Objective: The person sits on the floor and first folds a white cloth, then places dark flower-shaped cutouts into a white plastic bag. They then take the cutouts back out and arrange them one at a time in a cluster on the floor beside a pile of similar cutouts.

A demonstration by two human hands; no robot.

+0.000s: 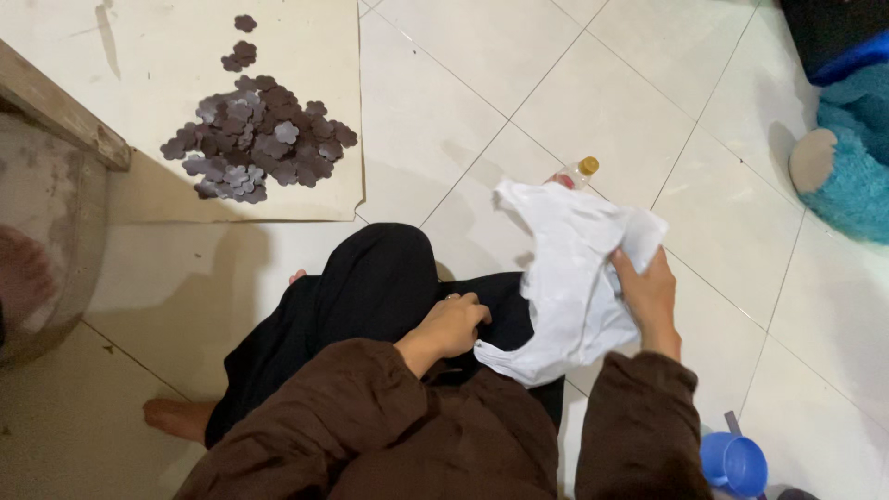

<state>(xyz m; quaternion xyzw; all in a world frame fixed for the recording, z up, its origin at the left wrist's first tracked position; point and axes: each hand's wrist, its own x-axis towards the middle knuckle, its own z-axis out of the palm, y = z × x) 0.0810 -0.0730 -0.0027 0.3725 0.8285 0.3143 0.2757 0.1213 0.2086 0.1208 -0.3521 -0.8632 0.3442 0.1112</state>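
Note:
My right hand (651,298) grips the upper edge of a white plastic bag (567,278) that droops over my lap. My left hand (453,324) has its fingers curled and pinches the bag's lower edge by my knee. I sit cross-legged on the tiled floor in black trousers (370,296) and brown sleeves. A small bottle with a yellow cap (581,170) lies on the floor just behind the bag, partly hidden by it.
A pile of several dark flower-shaped pieces (259,139) lies on a beige sheet (315,199) at the upper left. A wooden edge (65,111) and curved container stand at far left. A blue plush toy (847,157) sits at right, a blue cup (736,463) at lower right.

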